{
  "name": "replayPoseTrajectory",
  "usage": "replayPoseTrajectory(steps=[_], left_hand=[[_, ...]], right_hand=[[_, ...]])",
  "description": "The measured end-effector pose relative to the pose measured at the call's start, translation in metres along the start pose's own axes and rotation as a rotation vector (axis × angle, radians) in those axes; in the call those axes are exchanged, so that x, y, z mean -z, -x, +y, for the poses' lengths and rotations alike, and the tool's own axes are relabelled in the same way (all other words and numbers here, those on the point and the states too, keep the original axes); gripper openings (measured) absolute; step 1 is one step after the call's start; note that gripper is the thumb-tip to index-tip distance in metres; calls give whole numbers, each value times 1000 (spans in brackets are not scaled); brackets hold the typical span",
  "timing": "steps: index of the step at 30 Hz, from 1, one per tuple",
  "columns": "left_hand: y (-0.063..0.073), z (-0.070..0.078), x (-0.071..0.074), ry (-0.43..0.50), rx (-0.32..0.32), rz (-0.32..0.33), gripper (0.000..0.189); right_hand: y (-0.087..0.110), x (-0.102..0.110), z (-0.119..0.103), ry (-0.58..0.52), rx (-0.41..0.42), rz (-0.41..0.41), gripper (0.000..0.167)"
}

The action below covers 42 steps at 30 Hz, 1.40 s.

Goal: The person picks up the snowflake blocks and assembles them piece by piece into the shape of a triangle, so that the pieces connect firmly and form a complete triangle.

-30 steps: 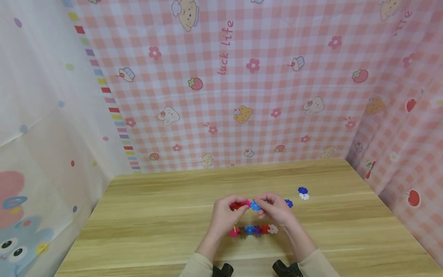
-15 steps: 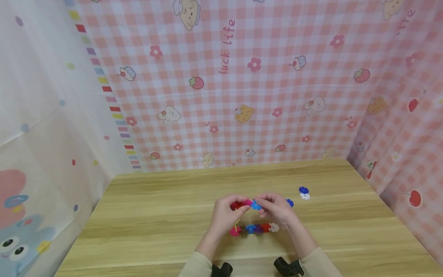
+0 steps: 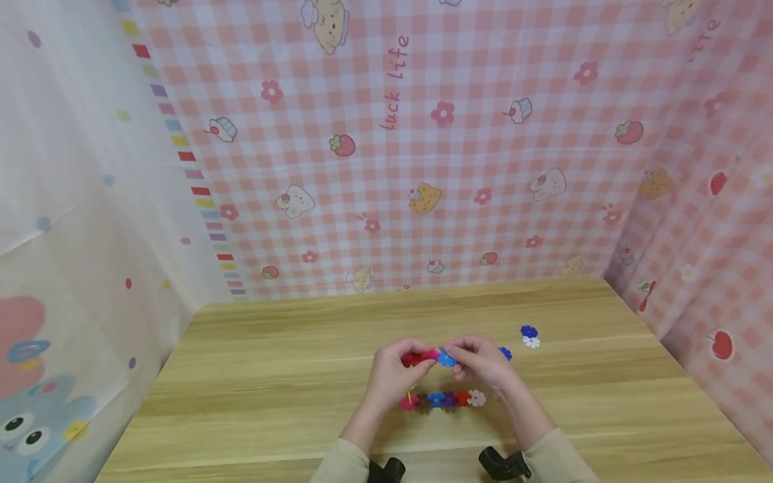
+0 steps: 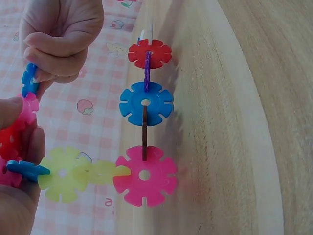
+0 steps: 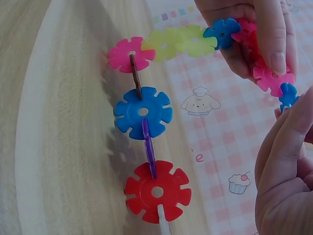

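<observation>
Flower-shaped plastic snap discs, slotted together, form a chain that bends round in front of me. My left hand (image 3: 392,369) grips its far stretch, with red and pink discs (image 4: 30,108) between thumb and fingers. Fingers and thumb of my right hand (image 3: 483,365) pinch a light blue disc (image 3: 446,357) whose edge meets the pink one. Below the left palm, two yellow discs (image 4: 54,183) link to a large pink disc (image 4: 159,183). From there the chain runs right through brown, blue (image 5: 129,115), purple (image 5: 149,149) and red (image 5: 142,196) to a white disc (image 3: 477,398).
Beyond my right hand lie a dark blue disc (image 3: 505,353) and, farther back, a dark blue disc (image 3: 529,331) by a white one (image 3: 531,343). The wooden table (image 3: 260,376) meets a pink checked cloth (image 3: 386,255) at its back edge.
</observation>
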State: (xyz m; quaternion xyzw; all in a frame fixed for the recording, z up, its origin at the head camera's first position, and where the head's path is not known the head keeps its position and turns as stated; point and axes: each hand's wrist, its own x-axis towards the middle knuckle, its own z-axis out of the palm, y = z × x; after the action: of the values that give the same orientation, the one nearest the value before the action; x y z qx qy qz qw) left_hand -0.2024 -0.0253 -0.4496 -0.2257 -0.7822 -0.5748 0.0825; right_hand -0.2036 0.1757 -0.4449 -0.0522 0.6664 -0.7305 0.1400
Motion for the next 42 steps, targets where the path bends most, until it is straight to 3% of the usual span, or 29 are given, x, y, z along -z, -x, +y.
replayPoseTrajectory(steps=[13, 20, 29, 36, 42], left_hand=[[0, -5, -4, 48, -14, 16, 9], [0, -3, -3, 32, 3, 13, 12], [-2, -1, 1, -95, 12, -33, 27], [-6, 4, 2, -276, -88, -25, 27], [-9, 3, 0, -315, -127, 8, 23]], right_hand=[[-1, 0, 3, 103, 30, 0, 23], [-2, -5, -1, 47, 12, 40, 21], [-6, -6, 2, -10, 10, 59, 16], [-7, -9, 7, -33, 16, 110, 11], [-7, -10, 7, -40, 27, 106, 15]])
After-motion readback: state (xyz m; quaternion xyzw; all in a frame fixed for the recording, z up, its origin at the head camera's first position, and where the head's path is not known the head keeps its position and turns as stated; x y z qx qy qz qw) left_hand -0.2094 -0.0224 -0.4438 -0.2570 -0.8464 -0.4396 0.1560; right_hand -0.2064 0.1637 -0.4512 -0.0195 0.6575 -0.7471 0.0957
